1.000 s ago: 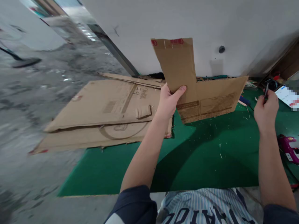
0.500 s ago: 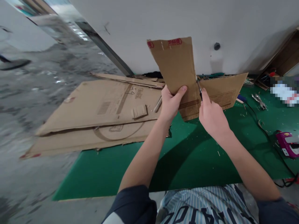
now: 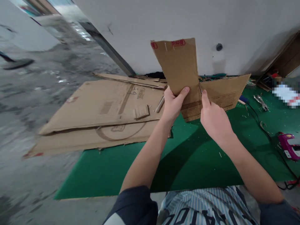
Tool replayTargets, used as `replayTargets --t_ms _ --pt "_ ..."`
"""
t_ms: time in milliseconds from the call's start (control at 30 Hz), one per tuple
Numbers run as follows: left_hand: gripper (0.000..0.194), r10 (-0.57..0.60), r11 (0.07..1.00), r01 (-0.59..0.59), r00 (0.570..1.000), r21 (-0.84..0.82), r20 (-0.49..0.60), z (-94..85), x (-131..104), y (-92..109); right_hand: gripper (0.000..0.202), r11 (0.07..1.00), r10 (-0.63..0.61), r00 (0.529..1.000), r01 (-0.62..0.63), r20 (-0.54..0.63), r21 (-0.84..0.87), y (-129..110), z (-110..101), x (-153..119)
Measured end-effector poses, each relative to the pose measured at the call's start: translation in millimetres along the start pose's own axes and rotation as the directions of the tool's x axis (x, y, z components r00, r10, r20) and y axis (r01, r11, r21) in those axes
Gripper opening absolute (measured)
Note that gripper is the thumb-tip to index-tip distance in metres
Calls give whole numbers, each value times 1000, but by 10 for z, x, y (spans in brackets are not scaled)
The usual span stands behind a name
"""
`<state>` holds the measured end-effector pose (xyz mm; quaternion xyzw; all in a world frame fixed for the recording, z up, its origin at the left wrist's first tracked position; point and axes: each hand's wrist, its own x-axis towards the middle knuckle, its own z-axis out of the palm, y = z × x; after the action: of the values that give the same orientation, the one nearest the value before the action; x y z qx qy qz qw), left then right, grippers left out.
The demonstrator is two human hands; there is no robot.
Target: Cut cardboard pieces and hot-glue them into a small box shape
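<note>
My left hand [image 3: 174, 101] is closed on a brown piece of cardboard [image 3: 179, 67], thumb on the near face, fingers behind it. The piece stands tilted above the table, with red print along its top edge. A slit splits its upper part from a wider section that spreads out to the right. At the slit, my right hand [image 3: 214, 118] grips a slim knife [image 3: 200, 88], index finger stretched along it. Most of the knife is hidden by the hand and the cardboard.
Flattened cardboard boxes [image 3: 93, 106] overhang the left of the green table [image 3: 100, 175], a small cardboard scrap [image 3: 142, 112] on top. To the right lie a magenta tool [image 3: 289, 147], a black cord [image 3: 257, 117] and a metal tool [image 3: 260, 102]. A white wall [image 3: 164, 18] stands behind.
The knife has moved down the slit and deeper into the cardboard, so less of its blade shows. My left hand keeps its hold. The whole view has shifted slightly.
</note>
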<state>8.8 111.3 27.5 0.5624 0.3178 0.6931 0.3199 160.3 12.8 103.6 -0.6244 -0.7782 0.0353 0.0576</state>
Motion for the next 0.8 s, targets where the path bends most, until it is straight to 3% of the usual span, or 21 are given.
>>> replayTargets --t_ms 200,500,800 --pt "31 -32 999 32 999 5 1 -5 -21 30 64 1000 -19 998 20 64 -11 11 -35 -60" --pt "30 -56 998 56 998 37 0 -29 -22 45 68 965 -129 980 159 149 -210 127 -286 -83" --pt "34 17 996 -19 1000 83 26 -34 -11 20 80 936 -157 964 215 215 -280 59 -217 -78"
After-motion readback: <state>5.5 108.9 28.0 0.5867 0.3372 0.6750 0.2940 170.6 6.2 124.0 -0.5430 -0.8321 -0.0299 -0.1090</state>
